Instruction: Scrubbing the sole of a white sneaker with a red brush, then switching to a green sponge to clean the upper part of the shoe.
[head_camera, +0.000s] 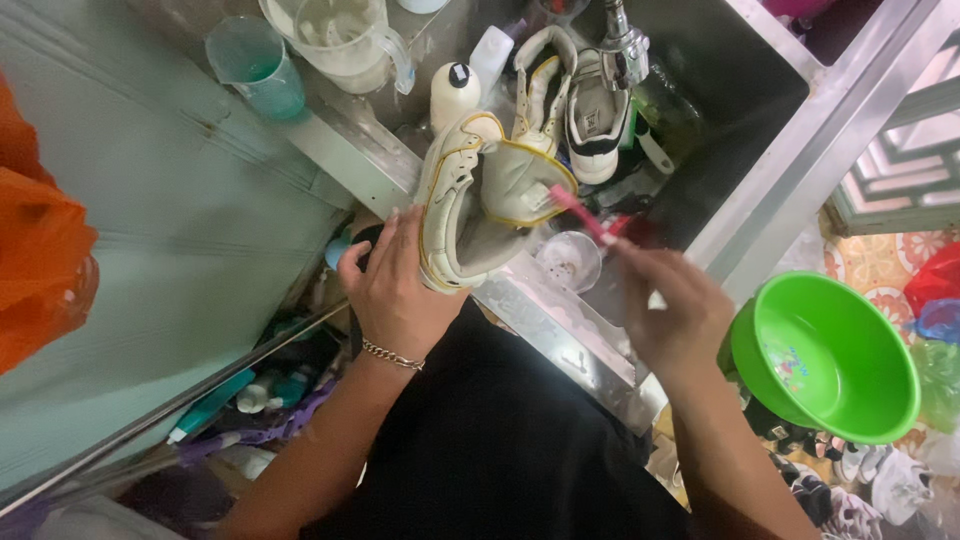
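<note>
Hands first: my left hand clamps a cream leather shoe; right hand pinches a slim pink brush against its tongue.

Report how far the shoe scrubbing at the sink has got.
Done: nothing I can confirm; no shoe looks set aside finished. In hand: the left hand grips a white sneaker while the right hand works a pink brush at its opening. Left: two more shoes wait in the sink.
</note>
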